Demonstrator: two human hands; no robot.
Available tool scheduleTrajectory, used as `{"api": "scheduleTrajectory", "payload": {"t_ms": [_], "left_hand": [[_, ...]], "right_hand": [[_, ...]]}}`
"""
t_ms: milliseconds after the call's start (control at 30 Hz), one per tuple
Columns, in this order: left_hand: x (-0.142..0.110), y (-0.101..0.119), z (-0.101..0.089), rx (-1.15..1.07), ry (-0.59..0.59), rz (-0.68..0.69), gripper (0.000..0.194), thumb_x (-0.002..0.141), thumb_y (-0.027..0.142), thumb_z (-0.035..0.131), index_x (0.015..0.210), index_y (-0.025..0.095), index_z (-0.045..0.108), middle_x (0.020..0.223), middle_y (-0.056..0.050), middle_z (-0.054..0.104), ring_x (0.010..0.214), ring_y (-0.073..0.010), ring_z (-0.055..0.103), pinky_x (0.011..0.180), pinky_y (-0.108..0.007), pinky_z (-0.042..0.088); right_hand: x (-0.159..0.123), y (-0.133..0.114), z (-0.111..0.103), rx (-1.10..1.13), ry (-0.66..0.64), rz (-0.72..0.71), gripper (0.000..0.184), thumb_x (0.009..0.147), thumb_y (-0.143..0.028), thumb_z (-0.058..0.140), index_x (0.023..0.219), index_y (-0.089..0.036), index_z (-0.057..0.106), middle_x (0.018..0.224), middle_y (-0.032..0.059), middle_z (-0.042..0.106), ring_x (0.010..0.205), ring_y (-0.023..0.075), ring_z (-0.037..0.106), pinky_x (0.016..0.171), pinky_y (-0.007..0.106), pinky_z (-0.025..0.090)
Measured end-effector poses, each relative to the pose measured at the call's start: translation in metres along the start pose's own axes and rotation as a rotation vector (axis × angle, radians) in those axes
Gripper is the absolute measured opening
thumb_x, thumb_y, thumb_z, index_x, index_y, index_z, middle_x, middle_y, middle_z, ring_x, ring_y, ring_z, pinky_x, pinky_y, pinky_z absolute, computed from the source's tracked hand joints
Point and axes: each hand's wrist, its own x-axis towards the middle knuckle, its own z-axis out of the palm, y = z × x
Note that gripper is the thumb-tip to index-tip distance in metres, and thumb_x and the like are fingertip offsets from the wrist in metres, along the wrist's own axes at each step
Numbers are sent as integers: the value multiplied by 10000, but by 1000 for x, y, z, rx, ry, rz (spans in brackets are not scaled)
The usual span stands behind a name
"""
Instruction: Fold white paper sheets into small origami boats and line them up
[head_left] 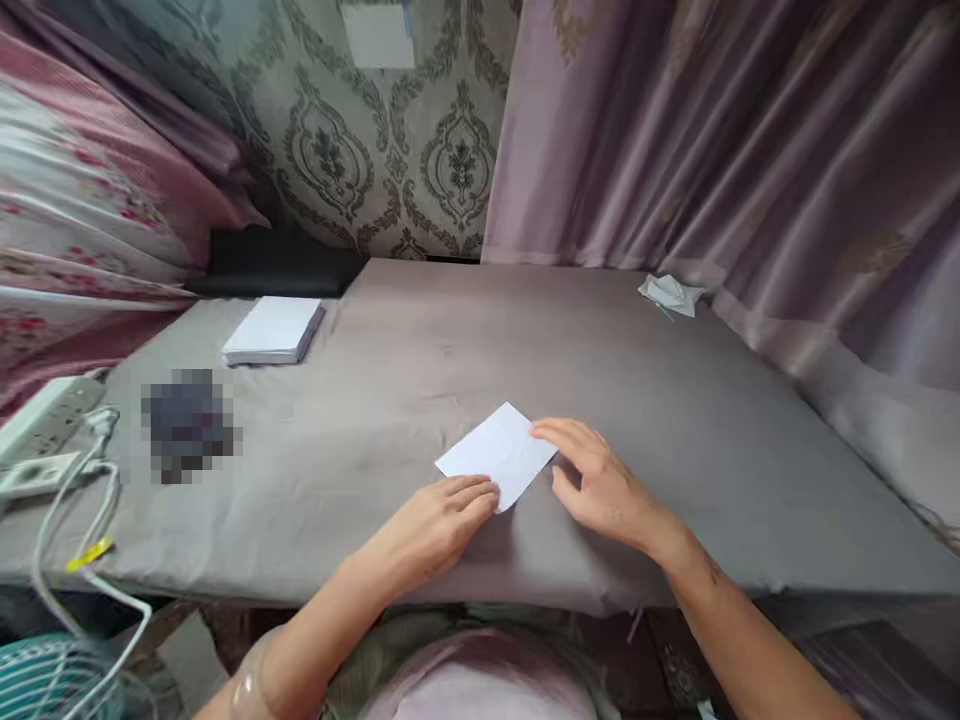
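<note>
A small white sheet of paper (pixel 504 450), seemingly folded, lies at an angle on the cloth-covered table in front of me. My left hand (pixel 450 520) rests on its near-left edge, the fingers lying flat on the paper and the thumb hidden. At the right corner, the fingertips of my right hand (pixel 596 480) touch the sheet. The right fingers are stretched out, and the thumb stands apart from them, off the paper.
A stack of white paper (pixel 274 330) sits at the back left, before a black flat object (pixel 281 262). A blurred-out dark item (pixel 187 425) and power strips (pixel 49 425) with white cables are at left. Crumpled white scraps (pixel 671 294) lie at back right, near the curtain (pixel 637 130).
</note>
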Motion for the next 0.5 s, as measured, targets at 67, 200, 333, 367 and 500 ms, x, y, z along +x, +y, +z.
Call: {"api": "scheduleTrajectory", "payload": {"t_ms": [67,200,333,367,500], "left_hand": [[-9,-4,-2,-36,38,-26,262,892,44,403,1088,166,526,1188,-67,662,1194,-200,554,1017,-356,464],[-24,-11,-6,-50,100,-145,275,866,34,410,1045,192,545,1184,-47,667,1182,-183,562,991,-351,478],[-28,-16,-10,33,147,-246,314,885,50,396,1130,176,546,1225,-69,646,1199,-186,552,992,-356,477],[-27,-17,-10,60,152,-245,322,894,59,393,1154,173,546,1244,-75,637,1212,-193,543,987,-363,478],[-23,-17,-12,181,166,-202,271,919,94,401,1092,185,589,1179,-63,672,1128,-201,593,978,-401,461]], "right_hand": [[-13,-1,8,-18,-64,-39,623,751,-45,443,1352,-212,444,1434,57,458,1364,189,355,1136,439,297],[-22,-6,22,-45,-85,-76,657,766,-73,454,1410,-186,386,1486,91,396,1395,221,315,1158,488,245],[-12,-13,33,-57,-59,-109,567,811,-127,466,1377,-155,435,1438,112,461,1359,221,378,1140,466,294],[-10,-13,35,-68,-55,-114,541,819,-136,467,1360,-150,455,1427,113,474,1349,222,391,1136,463,302],[-2,-15,36,-170,-42,-130,442,867,-164,447,1303,-143,513,1397,125,505,1322,247,423,1135,499,279]]}}
